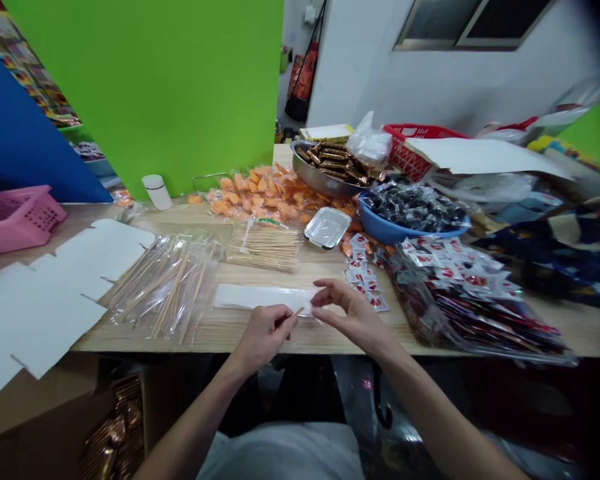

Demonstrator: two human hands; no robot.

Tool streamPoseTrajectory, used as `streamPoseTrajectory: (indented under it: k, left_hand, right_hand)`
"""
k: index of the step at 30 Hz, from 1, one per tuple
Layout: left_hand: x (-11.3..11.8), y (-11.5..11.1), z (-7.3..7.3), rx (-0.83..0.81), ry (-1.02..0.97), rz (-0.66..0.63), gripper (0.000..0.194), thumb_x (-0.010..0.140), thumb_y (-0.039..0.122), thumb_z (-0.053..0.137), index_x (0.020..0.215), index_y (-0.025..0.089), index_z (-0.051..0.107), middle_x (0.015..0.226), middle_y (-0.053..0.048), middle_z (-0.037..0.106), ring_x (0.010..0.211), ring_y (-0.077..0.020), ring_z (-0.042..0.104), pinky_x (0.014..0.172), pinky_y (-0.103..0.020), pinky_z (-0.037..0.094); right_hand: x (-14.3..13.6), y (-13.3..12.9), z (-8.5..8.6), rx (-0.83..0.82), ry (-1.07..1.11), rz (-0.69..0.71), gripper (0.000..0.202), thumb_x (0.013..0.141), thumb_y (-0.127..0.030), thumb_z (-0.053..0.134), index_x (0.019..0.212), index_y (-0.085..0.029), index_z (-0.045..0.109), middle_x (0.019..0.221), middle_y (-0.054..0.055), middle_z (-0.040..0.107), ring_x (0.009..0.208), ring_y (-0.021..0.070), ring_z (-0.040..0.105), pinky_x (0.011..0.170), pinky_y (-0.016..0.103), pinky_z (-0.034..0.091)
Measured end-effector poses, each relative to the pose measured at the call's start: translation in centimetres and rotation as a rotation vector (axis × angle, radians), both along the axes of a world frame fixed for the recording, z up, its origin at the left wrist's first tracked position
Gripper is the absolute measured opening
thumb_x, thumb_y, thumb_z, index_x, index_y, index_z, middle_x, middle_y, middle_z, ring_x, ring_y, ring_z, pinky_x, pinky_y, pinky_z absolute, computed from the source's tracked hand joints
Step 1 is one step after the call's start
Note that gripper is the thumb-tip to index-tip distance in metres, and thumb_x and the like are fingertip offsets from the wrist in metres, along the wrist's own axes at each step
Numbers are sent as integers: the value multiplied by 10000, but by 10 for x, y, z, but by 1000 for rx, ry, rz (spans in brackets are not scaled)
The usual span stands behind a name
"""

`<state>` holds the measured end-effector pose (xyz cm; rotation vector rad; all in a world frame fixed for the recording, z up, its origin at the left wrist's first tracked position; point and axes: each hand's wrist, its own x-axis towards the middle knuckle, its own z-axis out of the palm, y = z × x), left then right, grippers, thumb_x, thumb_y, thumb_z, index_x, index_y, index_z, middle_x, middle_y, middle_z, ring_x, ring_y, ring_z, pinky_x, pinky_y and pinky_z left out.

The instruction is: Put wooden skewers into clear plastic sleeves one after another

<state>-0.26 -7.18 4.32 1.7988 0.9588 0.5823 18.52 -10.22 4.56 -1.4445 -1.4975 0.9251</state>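
Between thumb and fingers, my left hand (267,332) grips a thin wooden stick (299,311), most of it hidden by the hand. A long narrow clear plastic bag (260,296) over a white strip lies flat in front of me. At its right end, my right hand (353,317) has thumb and a fingertip close together on the bag's edge, the upper finger raised. The stick's tip points at that edge. Behind the bag lies a bundle of wooden sticks (265,248). Bagged loose sticks (170,287) are on the left.
Small white-and-red sachets (364,273) and a foil tray (329,228) lie near my right hand. Behind are orange wrapped pieces (260,190), a metal bowl (310,175) and a blue basin (380,227). A packed plastic tray (480,313) stands right; white cardboard (75,273) lies left.
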Motion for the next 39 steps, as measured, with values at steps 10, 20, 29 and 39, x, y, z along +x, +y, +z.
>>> streamPoseTrajectory:
  k: [10,20,29,39]
  left_hand:
    - [-2,-4,-7,-195,-287,-134,230,750,216,571,946,122,646,839,-69,683,812,-164,611,796,-288,445]
    - [6,-12,-19,-345,-353,-22,208,719,215,574,848,100,689,577,-3,578,519,-87,489,527,-203,389]
    - [11,-23,-16,-60,-186,-45,236,784,150,464,800,124,698,643,-13,623,583,-112,509,560,-205,380]
    - [13,-36,-32,26,-1,-169,286,773,67,406,819,158,673,778,-31,676,686,-148,583,638,-229,411]
  right_hand:
    - [-19,-16,19,85,-57,85,58,789,-202,548,780,-197,491,716,-6,546,682,131,529,642,256,430]
    - [-18,-21,14,96,-163,102,120,814,-163,482,727,-192,560,699,9,594,689,145,553,649,257,429]
    - [-24,-31,-5,369,-476,79,130,768,-87,511,790,-200,570,825,52,616,802,181,584,867,405,401]
    - [-28,-55,-42,341,-575,-9,209,779,-38,432,788,-198,566,833,54,622,820,189,573,881,425,396]
